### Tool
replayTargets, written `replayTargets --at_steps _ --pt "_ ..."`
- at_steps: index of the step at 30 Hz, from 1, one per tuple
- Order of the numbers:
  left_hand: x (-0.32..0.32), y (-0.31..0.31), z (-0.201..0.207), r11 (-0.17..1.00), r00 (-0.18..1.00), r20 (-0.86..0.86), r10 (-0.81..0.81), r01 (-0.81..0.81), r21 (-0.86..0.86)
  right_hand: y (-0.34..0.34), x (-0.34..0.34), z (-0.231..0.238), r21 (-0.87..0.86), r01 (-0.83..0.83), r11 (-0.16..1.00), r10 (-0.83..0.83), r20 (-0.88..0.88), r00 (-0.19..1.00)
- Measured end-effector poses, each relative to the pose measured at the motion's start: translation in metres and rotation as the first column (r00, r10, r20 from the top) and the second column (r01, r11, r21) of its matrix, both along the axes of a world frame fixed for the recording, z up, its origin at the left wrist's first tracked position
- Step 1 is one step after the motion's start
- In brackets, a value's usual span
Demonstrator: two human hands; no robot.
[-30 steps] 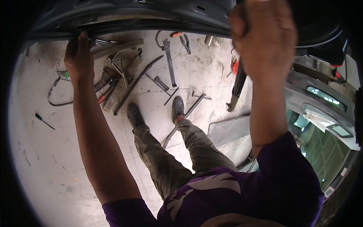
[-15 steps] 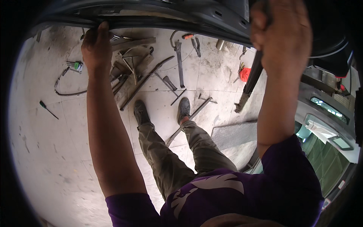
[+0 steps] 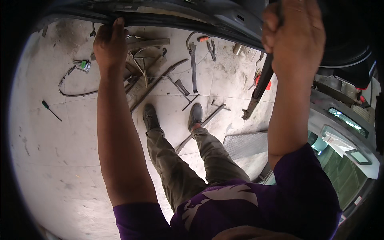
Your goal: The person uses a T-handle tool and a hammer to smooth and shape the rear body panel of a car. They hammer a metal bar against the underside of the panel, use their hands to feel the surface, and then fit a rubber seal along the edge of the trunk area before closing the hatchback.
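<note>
My R hand (image 3: 294, 44) grips a dark strip (image 3: 259, 89) hanging over flr (image 3: 60, 148). L hand's (image 3: 111, 47) thumb's on dark panel edge (image 3: 172, 23); can't tell if fingers grip.

The grey panel (image 3: 252, 26) looks like painted metal with a soft sheen; the black strip (image 3: 172, 23) along its edge seems rubbery, smooth and faintly glossy. Matt, worn metal shows on the flat bar (image 3: 194, 68) and the pliers (image 3: 213, 57), while the screwdriver (image 3: 45, 105) has a green, plastic-looking handle. The grey sheet (image 3: 246, 145) is metallic, its surface finely textured. Shirt (image 3: 304, 184) and trousers (image 3: 170, 166) are matt cloth; the vehicle window (image 3: 346, 172) is glossy glass.
</note>
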State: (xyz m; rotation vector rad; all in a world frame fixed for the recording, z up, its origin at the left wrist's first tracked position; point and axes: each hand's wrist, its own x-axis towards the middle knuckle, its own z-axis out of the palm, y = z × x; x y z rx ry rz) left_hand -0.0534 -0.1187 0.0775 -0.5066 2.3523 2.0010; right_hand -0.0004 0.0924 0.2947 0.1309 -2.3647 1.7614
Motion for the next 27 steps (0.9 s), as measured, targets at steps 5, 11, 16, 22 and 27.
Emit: replayTargets --at_steps 5,11,16,22,27 --pt "-0.009 0.006 -0.011 0.991 0.985 -0.152 -0.086 0.069 -0.118 0.038 0.008 -0.093 0.727 0.108 0.678 -0.163 0.006 0.987" --pt "-0.001 -0.004 -0.013 0.985 0.987 -0.137 -0.086 0.063 -0.163 0.024 0.049 -0.042 0.125 0.08 0.989 -0.135 0.539 0.831" --pt "0.001 0.003 0.009 1.0 0.998 -0.056 0.016 -0.016 -0.002 0.087 0.137 -0.088 0.113 -0.107 0.988 -0.019 0.768 0.64" --pt "-0.002 0.009 0.009 0.97 0.991 0.022 0.133 -0.135 0.2 0.167 0.211 -0.213 0.38 -0.521 0.764 -0.067 0.851 0.521" --pt "0.004 0.021 0.002 0.897 0.971 -0.045 0.233 -0.197 0.396 0.228 0.238 -0.314 0.426 -0.722 0.545 -0.139 0.895 0.423"
